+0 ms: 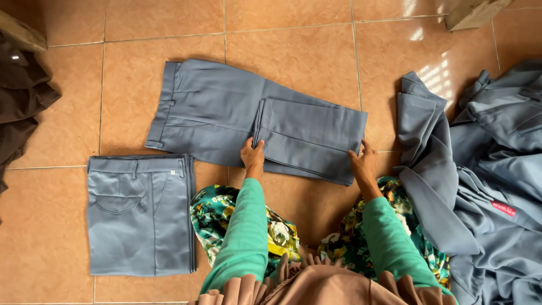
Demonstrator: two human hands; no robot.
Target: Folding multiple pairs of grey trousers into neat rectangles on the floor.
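Note:
A pair of grey-blue trousers (220,107) lies flat on the tiled floor (62,118), its legs folded back over themselves toward the waistband. My left hand (252,155) grips the near corner of the folded leg end. My right hand (362,164) presses on the fold's near right corner, fingers spread. Both arms wear green sleeves.
A folded pair of the same grey-blue trousers (140,213) lies at the near left. A heap of unfolded grey-blue garments (485,169) fills the right side. Dark brown cloth (20,101) sits at the far left, wooden pieces in both top corners.

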